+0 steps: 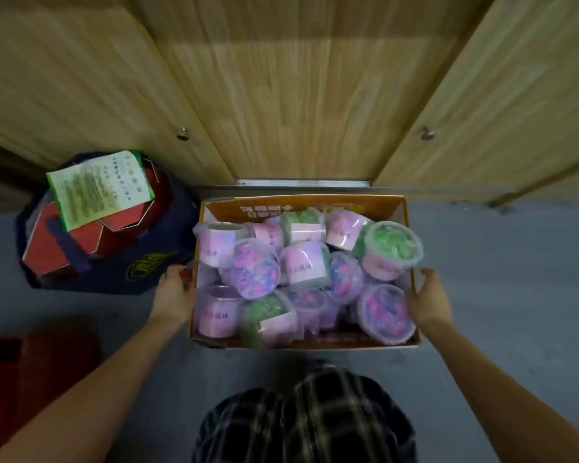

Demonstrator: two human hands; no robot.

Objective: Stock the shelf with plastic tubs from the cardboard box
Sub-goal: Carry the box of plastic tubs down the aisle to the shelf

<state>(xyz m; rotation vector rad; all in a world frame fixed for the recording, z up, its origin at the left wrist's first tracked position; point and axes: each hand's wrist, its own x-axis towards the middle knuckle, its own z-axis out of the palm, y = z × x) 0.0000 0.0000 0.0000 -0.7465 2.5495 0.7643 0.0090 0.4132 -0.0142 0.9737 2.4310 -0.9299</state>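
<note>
On the grey floor (482, 245), pushed up to the foot of wooden cabinet doors (298, 95): open cardboard box (301, 208), orange-brown, printed on its inner far wall. Brims with plastic tubs (305, 262), clear and lidded, most with a pale pink label. Heaped anyhow: some upright, some on their sides, some tilted. Shows green filling in several, a pink, blue and purple mix in others. Green-filled tub (393, 243) in the far right part of the box, highest of the pile, lid up, at the right wall. Every tub in view inside the box.

Left hand (176, 290) at the outside of the box's left wall, about midway along, fingers curled in against the cardboard near its top edge. Right hand (428, 295) at the outside of the right wall, palm turned toward it, thumb lifted, fingers loose and fairly straight; cannot tell whether quite touching. Bare forearms in from the near corners.

Just beside the box on the left: dark blue bag (121, 272) with yellow lettering, stuffed with red cartons (81, 238), a green-and-white leaflet (101, 188) on top. At the near left, something red (30, 369), too blurred to name. Between the arms, dark checked cloth (305, 422). Round metal knobs (183, 133) on the left and right doors.
</note>
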